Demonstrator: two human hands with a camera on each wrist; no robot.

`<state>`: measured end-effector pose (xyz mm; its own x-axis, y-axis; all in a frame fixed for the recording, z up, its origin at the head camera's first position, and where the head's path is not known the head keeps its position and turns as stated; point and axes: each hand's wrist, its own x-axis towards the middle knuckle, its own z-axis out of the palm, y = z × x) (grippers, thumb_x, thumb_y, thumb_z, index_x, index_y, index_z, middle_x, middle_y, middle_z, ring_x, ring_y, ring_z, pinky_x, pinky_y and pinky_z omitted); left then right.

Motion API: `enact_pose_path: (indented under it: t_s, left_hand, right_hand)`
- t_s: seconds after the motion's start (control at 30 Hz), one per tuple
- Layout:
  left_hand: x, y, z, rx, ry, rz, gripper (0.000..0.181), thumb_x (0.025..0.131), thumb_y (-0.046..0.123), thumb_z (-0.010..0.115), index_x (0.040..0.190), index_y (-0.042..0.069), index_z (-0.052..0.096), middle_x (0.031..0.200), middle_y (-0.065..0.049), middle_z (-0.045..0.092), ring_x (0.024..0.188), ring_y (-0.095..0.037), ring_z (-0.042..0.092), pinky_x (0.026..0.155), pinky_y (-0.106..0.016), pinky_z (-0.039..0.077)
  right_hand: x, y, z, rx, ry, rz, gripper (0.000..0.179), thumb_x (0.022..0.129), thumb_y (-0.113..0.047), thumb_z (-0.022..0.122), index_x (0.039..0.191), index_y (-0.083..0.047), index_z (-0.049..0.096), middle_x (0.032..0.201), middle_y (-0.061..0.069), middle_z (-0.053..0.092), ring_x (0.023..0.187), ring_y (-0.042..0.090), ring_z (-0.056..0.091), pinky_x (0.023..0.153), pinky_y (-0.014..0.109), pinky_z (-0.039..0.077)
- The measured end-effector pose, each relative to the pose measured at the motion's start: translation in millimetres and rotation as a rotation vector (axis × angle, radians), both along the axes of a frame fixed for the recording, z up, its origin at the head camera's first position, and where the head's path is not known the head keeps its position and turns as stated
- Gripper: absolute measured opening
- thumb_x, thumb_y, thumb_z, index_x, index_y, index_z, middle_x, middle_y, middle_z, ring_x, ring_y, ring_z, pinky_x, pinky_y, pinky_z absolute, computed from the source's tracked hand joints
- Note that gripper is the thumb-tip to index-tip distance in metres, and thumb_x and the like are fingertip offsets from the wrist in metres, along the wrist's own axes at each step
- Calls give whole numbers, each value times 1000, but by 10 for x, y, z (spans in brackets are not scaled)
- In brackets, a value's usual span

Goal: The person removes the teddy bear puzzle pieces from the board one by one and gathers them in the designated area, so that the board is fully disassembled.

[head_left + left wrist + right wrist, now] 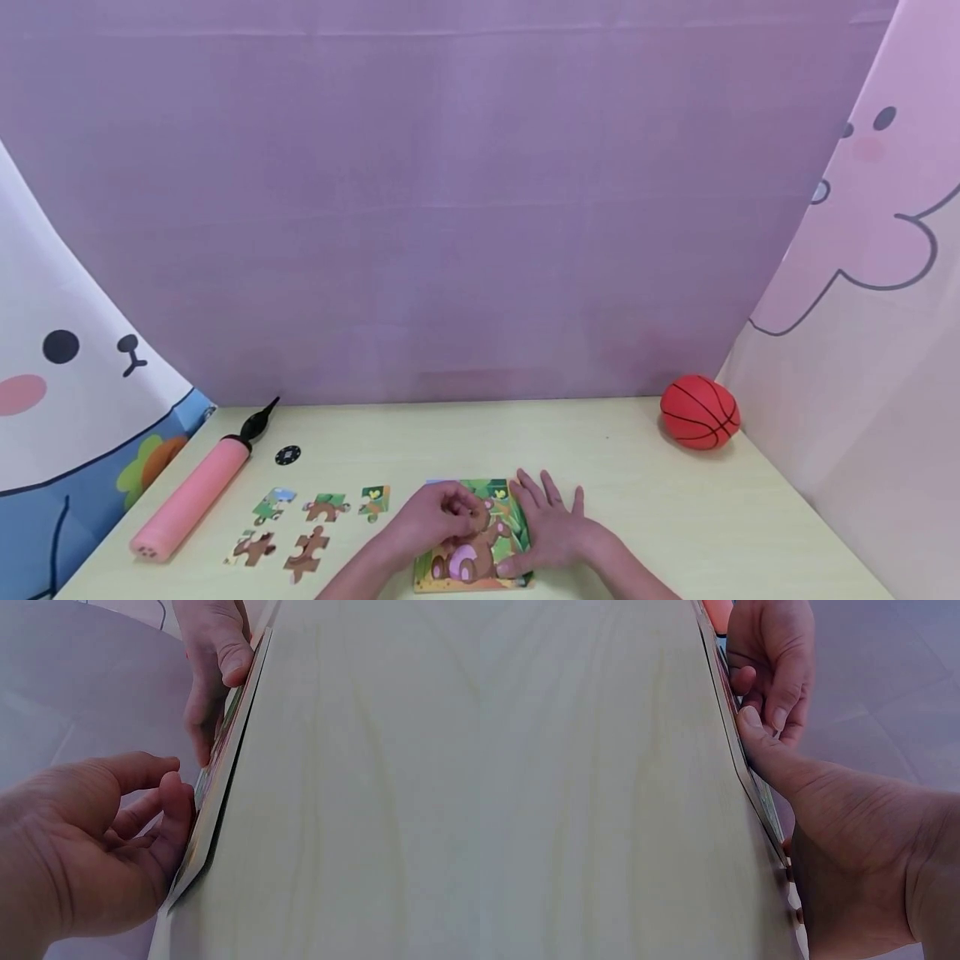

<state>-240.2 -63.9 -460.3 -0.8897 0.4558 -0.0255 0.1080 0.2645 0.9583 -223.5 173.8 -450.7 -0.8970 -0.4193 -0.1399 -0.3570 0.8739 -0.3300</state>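
In the head view, a jigsaw puzzle board (pixel 480 585) with a brown bear picture lies near the table's front edge. My left hand (pixel 433 523) is over its upper left part, fingers bent and thumb close to the index fingertip. In the left wrist view, the left hand's fingertips (pixel 174 780) are right at the board's surface; I cannot tell whether they pinch a piece. My right hand (pixel 557 529) lies along the board's right side with fingers spread. Its thumb (pixel 751 727) rests on the board's lower right part, and the other fingers reach past the edge.
Several loose puzzle pieces (pixel 307 553) lie left of the board. Farther left is a pink hand pump (pixel 193 498) with a black nozzle, with a round black chip (pixel 288 455) beside it. A small red basketball (pixel 700 412) sits at the back right. A purple cloth (pixel 480 250) hangs behind the table.
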Motion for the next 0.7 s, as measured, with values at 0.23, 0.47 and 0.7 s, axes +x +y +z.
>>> enact_pose_path:
  t_s: [0.23, 0.47, 0.7]
  left_hand:
    - [-7, 96, 0, -42, 47, -34, 25, 86, 5, 73, 111, 1, 72, 86, -5, 64, 71, -15, 56, 57, -24, 48]
    - [-11, 145, -18, -81, 37, -50, 34, 86, 8, 78, 118, 0, 72, 87, -5, 64, 74, -17, 56, 59, -25, 47]
    - [9, 162, 12, -110, 47, -54, 32, 87, 10, 79, 117, 1, 73, 86, -4, 64, 75, -18, 55, 60, -24, 46]
  right_hand:
    - [-8, 4, -14, 15, 7, 8, 116, 76, -74, 71, 159, -7, 25, 167, 13, 13, 149, 49, 9, 100, 86, 7]
    - [1, -12, -8, 11, 9, 15, 117, 76, -75, 70, 159, -7, 25, 167, 14, 13, 149, 50, 9, 99, 86, 6]
    - [0, -8, -13, 5, 11, 12, 117, 76, -75, 70, 159, -7, 25, 167, 14, 13, 149, 51, 9, 99, 86, 5]
